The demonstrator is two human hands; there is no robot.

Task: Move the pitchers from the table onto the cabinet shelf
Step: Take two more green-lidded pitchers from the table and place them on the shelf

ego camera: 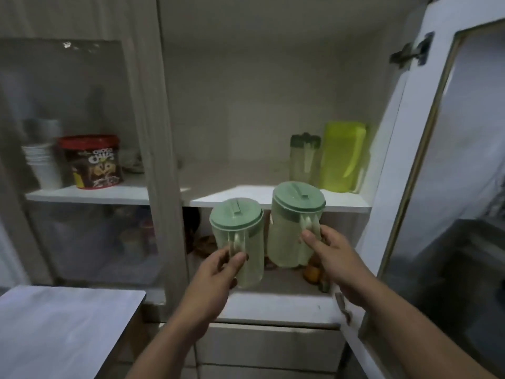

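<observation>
I hold two pale green lidded pitchers in front of the open cabinet. My left hand grips the handle of the left pitcher, which hangs below shelf height. My right hand grips the handle of the right pitcher, held slightly higher, its lid level with the front edge of the white cabinet shelf. Both pitchers are upright and in the air, just short of the shelf. At the shelf's right back stand a small green pitcher and a yellow-green pitcher.
The cabinet door stands open on the right, its hinge high up. Behind the shut glass door on the left are a red-lidded cereal tub and stacked white cups. A white table corner lies lower left. Small items sit on the lower shelf.
</observation>
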